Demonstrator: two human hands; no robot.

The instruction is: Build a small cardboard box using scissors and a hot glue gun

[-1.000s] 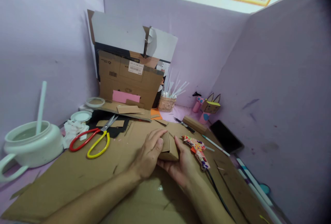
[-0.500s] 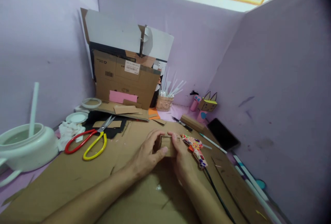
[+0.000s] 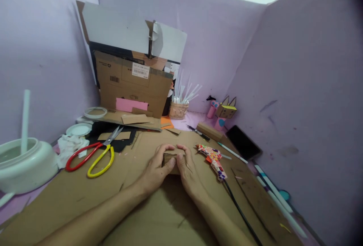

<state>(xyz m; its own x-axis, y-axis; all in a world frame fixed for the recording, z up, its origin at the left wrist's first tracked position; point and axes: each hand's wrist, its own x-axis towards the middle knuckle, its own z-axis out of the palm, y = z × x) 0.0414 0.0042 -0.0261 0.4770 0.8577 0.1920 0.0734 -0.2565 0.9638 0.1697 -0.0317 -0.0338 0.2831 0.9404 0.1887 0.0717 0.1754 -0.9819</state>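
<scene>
Between both palms I hold a small cardboard box (image 3: 175,168) just above the cardboard-covered table. My left hand (image 3: 157,170) is wrapped round its left side, thumb on the near face. Round the right side curls my right hand (image 3: 188,168), its thumb also on the near face and its fingers over the far edge. The hands hide most of the box. Right of them lies a patterned glue gun (image 3: 214,159) with a black cord. Off to the left, scissors (image 3: 99,153) with one red and one yellow handle lie with their blades apart.
A white pot (image 3: 31,170) with a stick in it stands at far left. Behind are a large cardboard box (image 3: 133,87) and a basket of glue sticks (image 3: 179,110). A dark phone (image 3: 243,142), pens (image 3: 198,132) and a cardboard cat figure (image 3: 226,111) sit to the right.
The small box has been turned between my hands, and my right hand has come up from beneath it to its right side. The camera view has shifted slightly.
</scene>
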